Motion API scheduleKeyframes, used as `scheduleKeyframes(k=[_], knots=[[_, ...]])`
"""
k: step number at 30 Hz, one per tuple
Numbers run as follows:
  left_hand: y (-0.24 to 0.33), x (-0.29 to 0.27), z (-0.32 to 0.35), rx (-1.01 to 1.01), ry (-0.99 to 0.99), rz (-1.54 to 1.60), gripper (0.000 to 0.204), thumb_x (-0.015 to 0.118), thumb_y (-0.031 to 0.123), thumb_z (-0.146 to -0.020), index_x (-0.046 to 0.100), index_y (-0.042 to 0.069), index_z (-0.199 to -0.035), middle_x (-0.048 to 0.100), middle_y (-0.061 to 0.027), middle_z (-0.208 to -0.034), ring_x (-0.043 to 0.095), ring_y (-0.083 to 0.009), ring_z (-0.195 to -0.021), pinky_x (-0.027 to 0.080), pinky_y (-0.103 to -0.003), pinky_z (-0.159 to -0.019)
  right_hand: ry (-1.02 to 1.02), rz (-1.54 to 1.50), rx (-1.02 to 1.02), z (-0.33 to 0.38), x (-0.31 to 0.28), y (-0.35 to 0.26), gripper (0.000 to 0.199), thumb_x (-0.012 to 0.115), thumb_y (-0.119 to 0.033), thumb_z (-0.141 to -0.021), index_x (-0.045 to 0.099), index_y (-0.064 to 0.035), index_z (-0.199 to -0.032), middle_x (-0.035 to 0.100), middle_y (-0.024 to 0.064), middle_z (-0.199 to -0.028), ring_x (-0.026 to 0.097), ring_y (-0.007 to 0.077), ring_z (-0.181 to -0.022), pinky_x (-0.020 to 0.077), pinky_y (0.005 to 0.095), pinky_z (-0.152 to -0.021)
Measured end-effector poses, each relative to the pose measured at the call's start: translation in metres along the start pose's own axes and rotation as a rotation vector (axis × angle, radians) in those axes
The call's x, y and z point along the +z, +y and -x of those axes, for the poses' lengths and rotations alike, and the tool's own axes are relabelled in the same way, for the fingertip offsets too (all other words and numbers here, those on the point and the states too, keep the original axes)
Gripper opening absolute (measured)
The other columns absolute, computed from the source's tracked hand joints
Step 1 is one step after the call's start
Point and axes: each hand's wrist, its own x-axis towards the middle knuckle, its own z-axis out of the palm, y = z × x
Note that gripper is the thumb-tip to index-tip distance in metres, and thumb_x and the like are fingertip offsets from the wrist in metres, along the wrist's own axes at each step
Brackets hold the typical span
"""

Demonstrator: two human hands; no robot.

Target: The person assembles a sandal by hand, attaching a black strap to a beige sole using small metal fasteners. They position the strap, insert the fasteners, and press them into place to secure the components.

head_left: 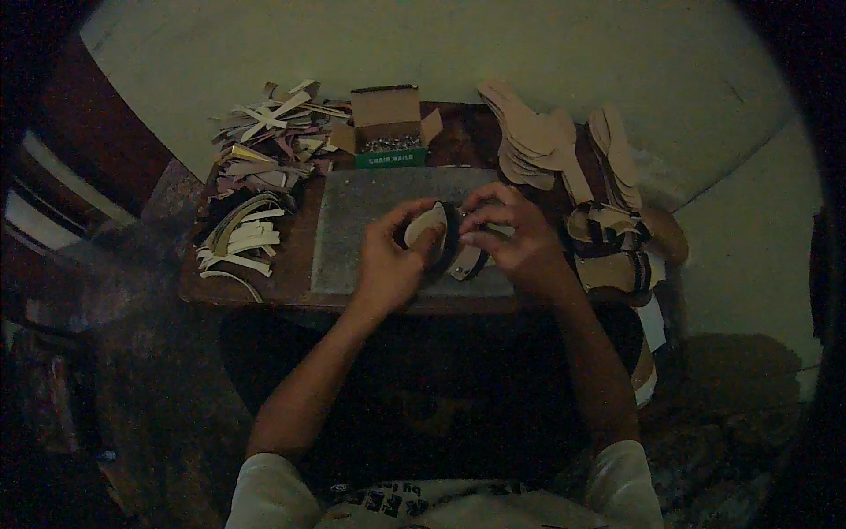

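Pale oval insole with dark strap, gripped by left hand and right hand

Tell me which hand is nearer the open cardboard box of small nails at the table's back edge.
Left. The left hand sits almost straight below the open cardboard box; the right hand lies below it too, but farther off to the right.

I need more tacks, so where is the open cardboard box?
In the head view the open cardboard box sits at the table's far edge, just beyond the grey work mat, with the pile of cut strips to its left.
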Motion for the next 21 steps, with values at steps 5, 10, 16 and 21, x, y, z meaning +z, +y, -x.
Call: scheduleKeyframes(k=[5, 10, 16, 21], knots=[[0.0, 0.001, 0.001, -0.018, -0.022, 0.017, 0.032, 0.066, 0.007, -0.086, 0.063, 0.001, -0.118, 0.068, -0.0116, -0.107, 0.064, -0.0176, -0.098, 0.05, -0.031, -0.086, -0.077, -0.175, 0.222, -0.005, 0.0, 0.001, 0.012, 0.075, -0.007, -0.076, 0.07, -0.0049, -0.087, 0.062, 0.0092, -0.115, 0.059, 0.0263, -0.109, 0.0479, 0.0367, -0.093], [0.011, 0.003, 0.004, -0.064, -0.075, 0.011, 0.035, 0.064, 0.002, -0.086, 0.061, 0.001, -0.121, 0.067, -0.0117, -0.112, 0.062, -0.0181, -0.104, 0.049, -0.032, -0.091, -0.093, -0.291, 0.237, -0.003, 0.007, 0.017, 0.015, 0.074, -0.005, -0.076, 0.069, 0.0, -0.09, 0.063, 0.0111, -0.118, 0.061, 0.0254, -0.109, 0.0483, 0.0362, -0.094], [0.001, 0.004, 0.007, -0.04, -0.028, 0.002, 0.033, 0.065, 0.003, -0.086, 0.062, 0.0, -0.118, 0.067, -0.0109, -0.109, 0.063, -0.0179, -0.101, 0.051, -0.032, -0.088, -0.081, -0.358, 0.206, -0.004, 0.013, 0.016, 0.015, 0.072, -0.004, -0.078, 0.069, 0.0017, -0.091, 0.065, 0.0124, -0.116, 0.063, 0.0244, -0.108, 0.0494, 0.0346, -0.093], [0.005, 0.002, 0.005, -0.11, -0.026, 0.038, 0.029, 0.066, 0.004, -0.086, 0.063, -0.001, -0.114, 0.068, -0.0097, -0.106, 0.063, -0.0163, -0.097, 0.051, -0.031, -0.086, 0.013, -0.294, 0.141, -0.002, 0.02, 0.024, 0.014, 0.07, -0.001, -0.079, 0.068, 0.001, -0.093, 0.067, 0.0132, -0.11, 0.065, 0.0257, -0.102, 0.0518, 0.0353, -0.089]])
